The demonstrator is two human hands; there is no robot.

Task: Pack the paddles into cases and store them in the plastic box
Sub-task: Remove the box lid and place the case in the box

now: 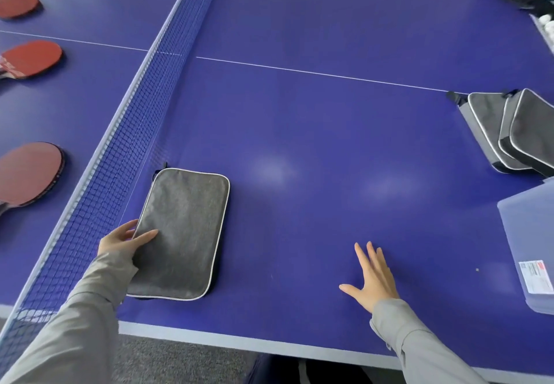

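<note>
Left hand (126, 238) pinching grey case (183, 233) edge by net (120, 143); right hand (374, 280) flat, fingers spread, on open table (299, 128).

Grey case (180, 233): woven cloth, heathered, matt; pale piping round edge.
Table top (329, 128): smooth, blue, soft sheen with hazy light patches.
Net (135, 107): dark cord mesh, pale tape along top.
Nearest paddle (27, 173): red rubber face, smooth, dull sheen.
Plastic box (527, 233): frosted translucent plastic; paper label (535, 275).
Sleeve (75, 323): grey matt cloth.
Floor (168, 359): grey rough carpet.
</note>
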